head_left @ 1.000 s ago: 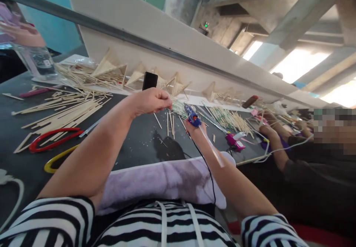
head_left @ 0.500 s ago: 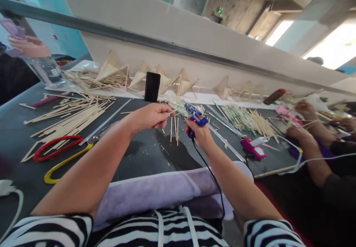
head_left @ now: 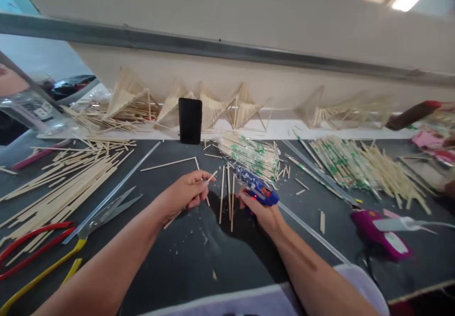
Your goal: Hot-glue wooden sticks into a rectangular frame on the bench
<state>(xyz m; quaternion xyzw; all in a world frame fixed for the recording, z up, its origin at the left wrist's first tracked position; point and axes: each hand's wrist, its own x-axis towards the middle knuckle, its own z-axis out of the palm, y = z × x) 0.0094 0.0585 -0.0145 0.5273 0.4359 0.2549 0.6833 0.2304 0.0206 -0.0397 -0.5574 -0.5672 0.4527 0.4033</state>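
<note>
A thin wooden stick (head_left: 212,177) is pinched in my left hand (head_left: 188,192), its tip sticking out past the fingers. My right hand (head_left: 258,207) grips a blue hot glue gun (head_left: 256,186) with a small red light showing. The gun's nozzle points up and to the left, close to several loose sticks (head_left: 222,195) lying between my hands. Just beyond my left hand, two sticks (head_left: 170,163) meet at a corner on the dark table (head_left: 170,278). Part of that figure is hidden by the hand.
Red-and-yellow scissors (head_left: 83,240) and a pile of sticks (head_left: 71,188) lie at left. A black phone (head_left: 190,121) stands before stick models (head_left: 245,105) along the wall. Plastic-wrapped sticks (head_left: 249,152) sit behind the glue gun; a magenta glue gun (head_left: 382,233) lies at right.
My view has tipped down and moved closer to the table. Both hands stay on what they hold, with somewhat more space between them. The co-worker's hands at right have mostly left the view.
</note>
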